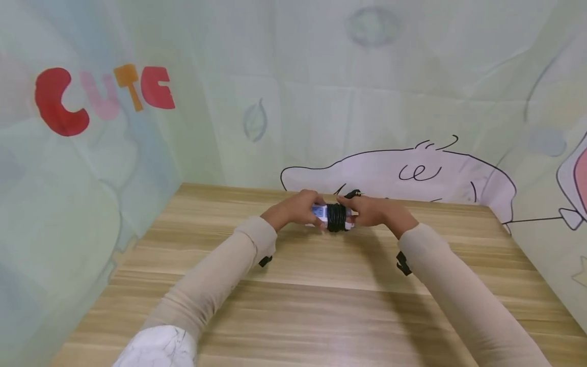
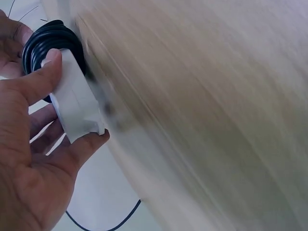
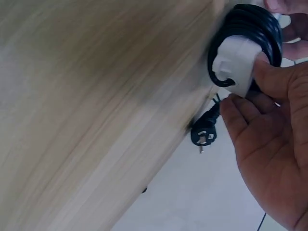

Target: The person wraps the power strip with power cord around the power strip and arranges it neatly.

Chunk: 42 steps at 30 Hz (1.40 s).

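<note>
Near the table's far edge, both hands hold a white power strip (image 1: 318,210) with its black cord (image 1: 337,217) wound in tight loops about the middle. The left hand (image 1: 302,206) grips one end; in the left wrist view, its thumb lies on the white casing (image 2: 77,101) and fingers curl beneath. At the other end, the right hand (image 1: 370,210) pinches the casing (image 3: 238,60) beside the loops. A black plug (image 3: 204,130) with metal prongs lies just behind the strip, also seen in the head view. The strip's underside is hidden.
The wood-grain table (image 1: 312,311) spreads out in front of the person. A printed cloth (image 1: 220,102) with cartoon drawings and coloured letters hangs behind it and along the sides. Black straps (image 1: 403,264) show at the wrists.
</note>
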Available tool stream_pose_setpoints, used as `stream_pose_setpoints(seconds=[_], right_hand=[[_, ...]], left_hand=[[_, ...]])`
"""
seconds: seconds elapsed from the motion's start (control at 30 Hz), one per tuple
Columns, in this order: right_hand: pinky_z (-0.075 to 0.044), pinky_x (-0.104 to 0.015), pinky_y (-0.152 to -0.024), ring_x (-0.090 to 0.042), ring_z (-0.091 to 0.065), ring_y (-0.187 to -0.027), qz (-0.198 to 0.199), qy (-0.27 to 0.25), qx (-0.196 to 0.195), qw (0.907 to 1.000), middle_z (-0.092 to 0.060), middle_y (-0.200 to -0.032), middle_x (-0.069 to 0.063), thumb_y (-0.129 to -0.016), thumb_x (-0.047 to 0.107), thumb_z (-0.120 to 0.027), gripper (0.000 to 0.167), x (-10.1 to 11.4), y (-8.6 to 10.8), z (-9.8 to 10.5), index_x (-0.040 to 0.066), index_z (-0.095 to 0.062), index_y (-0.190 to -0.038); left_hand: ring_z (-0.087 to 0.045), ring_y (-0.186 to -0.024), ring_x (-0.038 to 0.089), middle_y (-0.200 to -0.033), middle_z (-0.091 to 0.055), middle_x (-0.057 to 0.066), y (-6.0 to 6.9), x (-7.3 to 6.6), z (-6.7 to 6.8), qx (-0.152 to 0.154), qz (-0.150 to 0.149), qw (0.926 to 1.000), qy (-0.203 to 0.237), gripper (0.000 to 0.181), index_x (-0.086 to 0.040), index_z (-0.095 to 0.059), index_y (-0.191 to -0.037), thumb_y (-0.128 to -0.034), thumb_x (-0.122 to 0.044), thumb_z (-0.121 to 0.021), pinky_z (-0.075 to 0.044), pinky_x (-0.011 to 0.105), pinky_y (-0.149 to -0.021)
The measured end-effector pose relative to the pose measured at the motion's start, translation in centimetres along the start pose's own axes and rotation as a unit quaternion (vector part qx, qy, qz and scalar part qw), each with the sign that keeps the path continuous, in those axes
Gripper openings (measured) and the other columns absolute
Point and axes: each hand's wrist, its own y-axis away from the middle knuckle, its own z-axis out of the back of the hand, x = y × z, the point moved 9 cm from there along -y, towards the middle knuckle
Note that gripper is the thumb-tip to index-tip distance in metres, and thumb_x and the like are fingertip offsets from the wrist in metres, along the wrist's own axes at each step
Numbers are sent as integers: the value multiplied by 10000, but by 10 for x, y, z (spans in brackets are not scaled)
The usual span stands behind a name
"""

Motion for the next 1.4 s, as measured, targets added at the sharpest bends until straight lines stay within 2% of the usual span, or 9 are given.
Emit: stream_pose_setpoints(seconds=[0.1,0.17,0.23,0.37,0.6,0.8,1.0,1.27,1.4], right_hand=[[-521,-409,-958,-221,-595,-959,415,159,2,9990,-720,-1411,-303,-1094,250,-645,811,-31,-20,-12,25,-269,-1777],[-553,-398,-1026,-213,-633,-1041,390,328,-6,9987,-674,-1521,-303,-1099,258,-681,805,-36,-26,-14,20,-301,-1768],[-564,-438,-1130,-241,-674,-1170,179,370,15,9992,-641,-1573,-299,-1095,243,-717,797,-30,-24,-11,25,-333,-1758],[-490,-573,-1261,-355,-651,-1404,-556,396,130,9976,-612,-1613,-284,-1077,156,-749,752,9,-1,6,18,-405,-1731],[-554,-544,-1183,-310,-668,-1328,-744,429,56,9963,-658,-1573,-253,-1069,151,-771,735,20,8,7,40,-445,-1719],[-572,-534,-1133,-293,-693,-1187,-502,559,-138,9971,-743,-1414,-229,-1034,72,-778,656,20,4,9,-7,-545,-1643],[-567,-549,-1151,-293,-687,-1265,-784,561,-16,9953,-708,-1503,-235,-1057,116,-773,685,17,5,8,44,-509,-1685],[-595,-483,-1043,-250,-675,-1092,-577,342,-148,9976,-732,-1452,-238,-1034,79,-780,693,16,10,11,10,-515,-1670],[-589,-514,-1123,-279,-707,-1183,-517,388,-64,9979,-723,-1477,-241,-1033,79,-772,687,18,7,10,-4,-516,-1665]], left_hand=[[-664,-1211,263,-1431,-737,175,0,3,0,-83,141,9998,100,692,22,-698,-1471,-913,-307,-940,-570,398,-1090],[-657,-1223,276,-1431,-736,175,-1,4,0,-114,217,9995,190,690,19,-708,-1466,-909,-307,-949,-569,415,-1098],[-656,-1222,279,-1427,-740,173,-2,5,0,-132,289,9991,277,684,14,-720,-1455,-901,-308,-960,-571,419,-1095],[-651,-1207,274,-1410,-752,166,-4,6,1,-178,435,9981,401,663,9,-740,-1424,-885,-295,-977,-575,413,-1084],[-688,-1162,265,-1393,-779,163,-6,6,0,-168,599,9968,503,626,5,-760,-1395,-872,-256,-983,-590,411,-1075],[-693,-1148,263,-1388,-781,158,-6,5,1,-296,733,9946,677,627,-1,-766,-1390,-854,-231,-997,-591,414,-1069],[-693,-1158,270,-1410,-770,158,-4,4,1,-294,845,9926,818,629,-13,-763,-1393,-843,-211,-998,-588,424,-1086],[-685,-1154,273,-1404,-765,155,-3,0,1,-315,777,9938,736,616,-24,-760,-1396,-860,-224,-990,-587,426,-1074],[-687,-1139,263,-1392,-766,144,-1,1,0,-302,716,9948,658,612,-32,-756,-1399,-872,-244,-986,-587,404,-1041]])
